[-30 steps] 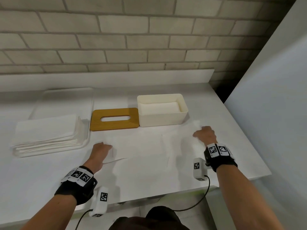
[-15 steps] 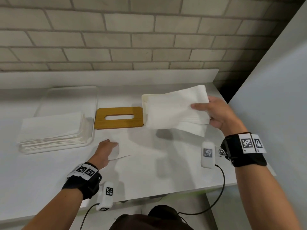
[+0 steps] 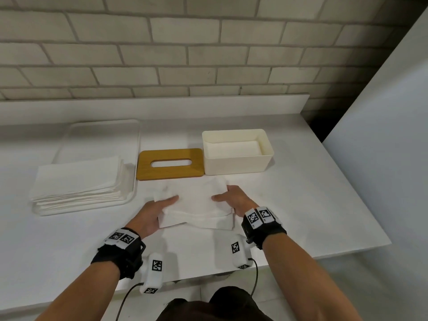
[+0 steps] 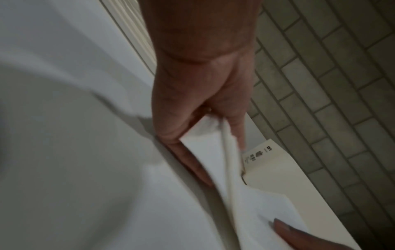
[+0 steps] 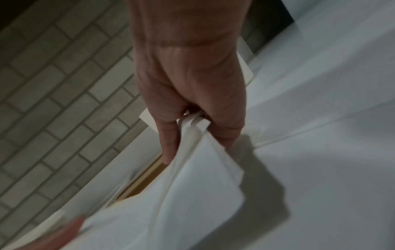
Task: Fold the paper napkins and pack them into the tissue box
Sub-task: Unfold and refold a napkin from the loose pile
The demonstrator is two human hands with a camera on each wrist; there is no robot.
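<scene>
A folded white napkin (image 3: 194,205) is held just above the white counter, in front of the box. My left hand (image 3: 159,207) pinches its left end (image 4: 213,152) between thumb and fingers. My right hand (image 3: 228,196) pinches the right end (image 5: 192,152) the same way. The cream tissue box (image 3: 238,167) stands open behind the napkin, with folded napkins (image 3: 234,148) lying inside. Its wooden lid (image 3: 170,164) with a slot lies flat to the left of the box.
A clear tray (image 3: 97,133) at the left holds a stack of unfolded napkins (image 3: 78,181). A brick wall runs behind the counter. The counter's right edge (image 3: 361,205) drops off beside a white panel. The front edge is close under my wrists.
My right hand brought the napkin from over the box down and left, folding it over. My left hand lifted off the counter and now holds the napkin's left end.
</scene>
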